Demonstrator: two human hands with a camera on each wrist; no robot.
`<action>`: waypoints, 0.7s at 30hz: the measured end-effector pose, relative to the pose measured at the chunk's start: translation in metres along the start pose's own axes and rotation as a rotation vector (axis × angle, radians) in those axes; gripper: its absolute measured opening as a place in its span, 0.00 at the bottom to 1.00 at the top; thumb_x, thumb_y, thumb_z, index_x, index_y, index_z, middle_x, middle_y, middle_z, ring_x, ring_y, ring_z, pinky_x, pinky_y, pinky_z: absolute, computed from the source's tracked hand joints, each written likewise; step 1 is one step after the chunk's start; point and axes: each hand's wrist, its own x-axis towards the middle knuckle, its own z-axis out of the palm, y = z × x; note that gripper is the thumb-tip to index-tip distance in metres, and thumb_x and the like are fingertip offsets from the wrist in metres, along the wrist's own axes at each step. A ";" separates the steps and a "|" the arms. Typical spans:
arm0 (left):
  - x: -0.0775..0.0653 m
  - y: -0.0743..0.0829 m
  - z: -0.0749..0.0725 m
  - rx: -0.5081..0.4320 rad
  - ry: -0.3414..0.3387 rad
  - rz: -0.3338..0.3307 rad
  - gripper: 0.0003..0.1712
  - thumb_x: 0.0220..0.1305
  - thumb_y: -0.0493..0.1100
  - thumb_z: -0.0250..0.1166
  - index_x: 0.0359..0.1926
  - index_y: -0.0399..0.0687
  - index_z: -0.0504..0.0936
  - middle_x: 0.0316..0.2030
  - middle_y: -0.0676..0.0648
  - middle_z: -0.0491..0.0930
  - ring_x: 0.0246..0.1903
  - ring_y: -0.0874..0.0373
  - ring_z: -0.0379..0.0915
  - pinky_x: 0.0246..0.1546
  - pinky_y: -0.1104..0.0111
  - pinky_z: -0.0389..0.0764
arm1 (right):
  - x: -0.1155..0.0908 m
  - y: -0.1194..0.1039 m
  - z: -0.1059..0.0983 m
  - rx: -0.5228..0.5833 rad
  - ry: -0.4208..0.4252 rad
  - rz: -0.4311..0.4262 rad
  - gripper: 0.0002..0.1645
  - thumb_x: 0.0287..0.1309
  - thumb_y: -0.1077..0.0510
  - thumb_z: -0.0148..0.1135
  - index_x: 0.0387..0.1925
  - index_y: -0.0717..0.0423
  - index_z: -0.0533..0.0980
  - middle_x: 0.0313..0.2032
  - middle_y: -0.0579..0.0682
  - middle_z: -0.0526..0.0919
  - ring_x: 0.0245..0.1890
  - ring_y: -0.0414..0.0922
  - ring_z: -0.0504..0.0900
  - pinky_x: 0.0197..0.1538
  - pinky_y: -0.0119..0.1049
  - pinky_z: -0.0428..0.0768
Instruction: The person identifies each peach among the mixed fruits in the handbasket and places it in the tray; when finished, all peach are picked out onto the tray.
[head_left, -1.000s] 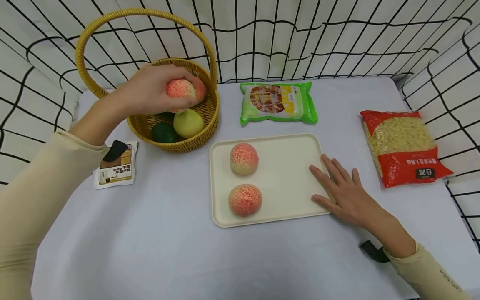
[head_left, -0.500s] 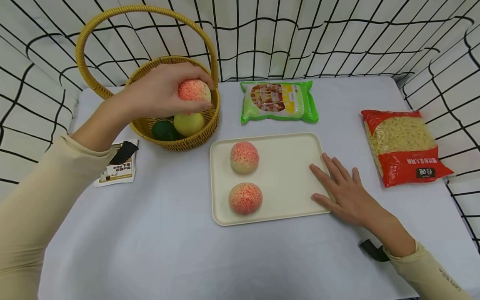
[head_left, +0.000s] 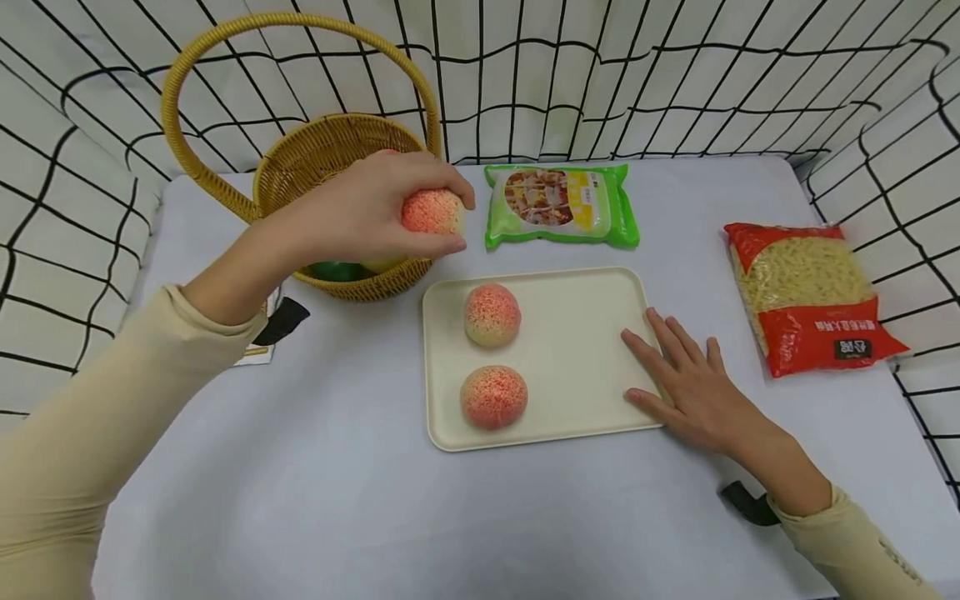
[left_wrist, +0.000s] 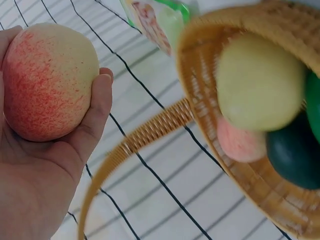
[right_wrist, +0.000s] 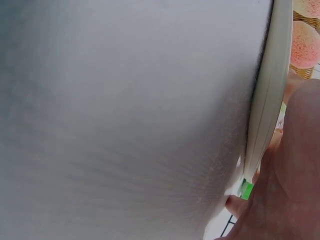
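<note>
- Rightward and a little toward me: that is how the held peach (head_left: 433,212) has moved since half a second ago, with my left hand (head_left: 367,208) around it; it was over the basket's inside and now shows across its right rim.
- Around this peach the fingers of my left hand are curled, the thumb on the near side, gripping it; red speckles fade to pale cream on its skin.
- Just beside and behind my left hand is the woven yellow basket (head_left: 300,158) with its tall arched handle (head_left: 171,108); from the left wrist I see a pale yellow fruit (left_wrist: 260,82), a pinkish fruit (left_wrist: 241,140) and a dark green fruit (left_wrist: 295,152) lying in it.
- To the right of the basket and nearer me lies the cream tray (head_left: 577,358), with a far peach (head_left: 492,315) and a near peach (head_left: 494,397) on its left half, apart from each other.
- On the tray's right edge rests my right hand (head_left: 697,396), fingers spread and pinching nothing.
- Behind the tray lies a green packet (head_left: 558,206); over to the right, a red packet (head_left: 817,298).
- Under my left wrist a white packet (head_left: 258,354) is mostly hidden.
- All this stands on the white-covered desk (head_left: 337,467), with a black wire grid (head_left: 517,42) behind it.
</note>
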 end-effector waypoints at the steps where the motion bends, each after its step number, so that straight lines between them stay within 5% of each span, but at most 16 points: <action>1: 0.001 0.003 0.003 -0.012 -0.009 0.015 0.22 0.69 0.55 0.72 0.59 0.55 0.83 0.58 0.50 0.83 0.52 0.55 0.78 0.54 0.59 0.79 | 0.000 0.000 0.001 -0.001 0.001 -0.001 0.52 0.69 0.35 0.62 0.86 0.37 0.51 0.87 0.56 0.40 0.84 0.66 0.46 0.72 0.86 0.47; 6: 0.006 0.019 0.015 -0.052 -0.054 0.089 0.22 0.67 0.56 0.73 0.59 0.57 0.84 0.56 0.53 0.82 0.52 0.59 0.78 0.52 0.61 0.82 | 0.001 0.000 0.001 -0.003 0.004 0.002 0.52 0.69 0.35 0.62 0.86 0.37 0.51 0.87 0.56 0.40 0.84 0.66 0.46 0.72 0.87 0.48; 12: 0.008 0.030 0.026 -0.082 -0.087 0.162 0.22 0.67 0.56 0.73 0.59 0.58 0.83 0.59 0.56 0.82 0.57 0.62 0.78 0.61 0.62 0.80 | 0.001 -0.001 0.001 0.001 -0.001 0.003 0.52 0.69 0.35 0.62 0.86 0.37 0.51 0.87 0.56 0.40 0.85 0.66 0.45 0.72 0.86 0.47; 21: 0.016 0.045 0.041 -0.060 -0.138 0.199 0.22 0.67 0.59 0.72 0.58 0.59 0.84 0.58 0.53 0.82 0.55 0.57 0.80 0.58 0.59 0.81 | 0.001 0.000 0.002 -0.002 -0.005 0.009 0.52 0.70 0.34 0.61 0.86 0.37 0.50 0.87 0.57 0.39 0.85 0.66 0.45 0.71 0.87 0.47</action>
